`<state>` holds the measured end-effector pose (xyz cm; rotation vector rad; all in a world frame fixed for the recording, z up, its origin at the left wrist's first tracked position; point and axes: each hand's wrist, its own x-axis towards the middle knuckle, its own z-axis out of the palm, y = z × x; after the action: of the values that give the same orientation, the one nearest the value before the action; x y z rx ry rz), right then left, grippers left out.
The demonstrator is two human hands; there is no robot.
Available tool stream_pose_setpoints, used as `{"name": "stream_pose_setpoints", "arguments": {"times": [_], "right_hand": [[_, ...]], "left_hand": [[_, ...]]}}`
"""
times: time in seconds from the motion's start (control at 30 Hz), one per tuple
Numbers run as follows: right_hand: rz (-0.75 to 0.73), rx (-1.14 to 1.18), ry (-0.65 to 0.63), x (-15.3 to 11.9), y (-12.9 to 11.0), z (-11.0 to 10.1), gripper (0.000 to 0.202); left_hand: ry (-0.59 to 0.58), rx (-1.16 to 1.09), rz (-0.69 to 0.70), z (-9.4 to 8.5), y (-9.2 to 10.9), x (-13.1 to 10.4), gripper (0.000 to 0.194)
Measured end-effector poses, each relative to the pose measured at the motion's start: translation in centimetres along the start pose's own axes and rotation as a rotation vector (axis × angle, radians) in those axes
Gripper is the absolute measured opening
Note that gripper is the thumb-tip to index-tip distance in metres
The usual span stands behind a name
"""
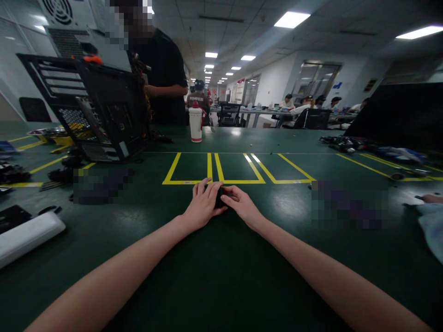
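Observation:
A small black object (219,198) is between my two hands, just in front of the yellow tape outlines on the green table (221,276). My left hand (205,201) holds it from the left, fingers over its far side and thumb at its near side. From the right, my right hand (240,204) grips it with thumb and fingers pinched together. Most of the object is hidden by my fingers, so its shape cannot be made out.
An open black computer case (114,110) stands at the back left, a person in black behind it. A white cup (195,124) is at the back middle. A white bar (31,233) lies left; cables (341,143) lie right. Another person's hand (432,198) shows far right.

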<state>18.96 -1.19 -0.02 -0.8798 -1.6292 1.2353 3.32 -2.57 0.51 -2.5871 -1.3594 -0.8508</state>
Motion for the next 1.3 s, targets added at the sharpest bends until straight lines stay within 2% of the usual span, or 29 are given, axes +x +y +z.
{"name": "stream_pose_setpoints", "arguments": {"times": [0.17,0.43,0.6,0.7,0.83,1.03,1.2,1.3], "right_hand": [[-0.009,-0.007,-0.001,-0.16,0.07,-0.02,0.027],[0.005,0.143,-0.08,-0.68,-0.53,-0.06,0.03],[0.039,0.108,0.024,-0.58,-0.38,0.06,0.023],[0.061,0.111,0.059,-0.33,-0.02,0.12,0.028],[0.105,0.093,-0.006,-0.24,-0.02,-0.07,0.032],[0.039,0.212,-0.126,-0.51,-0.57,-0.27,0.033],[0.047,0.144,-0.006,-0.47,-0.48,0.11,0.026],[0.074,0.114,0.031,-0.26,-0.3,0.19,0.03]], "left_hand": [[-0.054,-0.159,0.021,0.23,-0.29,0.01,0.063],[-0.062,-0.174,-0.002,-0.17,-0.01,-0.21,0.058],[-0.047,-0.165,0.015,-0.15,0.07,-0.2,0.055],[-0.049,-0.157,0.014,-0.1,0.04,-0.23,0.056],[-0.057,-0.156,0.008,-0.07,-0.04,-0.29,0.058],[-0.041,-0.137,0.014,0.11,-0.09,-0.21,0.059],[-0.032,-0.13,0.027,0.19,-0.03,-0.18,0.055],[-0.038,-0.128,0.019,0.11,-0.02,-0.22,0.055]]}}
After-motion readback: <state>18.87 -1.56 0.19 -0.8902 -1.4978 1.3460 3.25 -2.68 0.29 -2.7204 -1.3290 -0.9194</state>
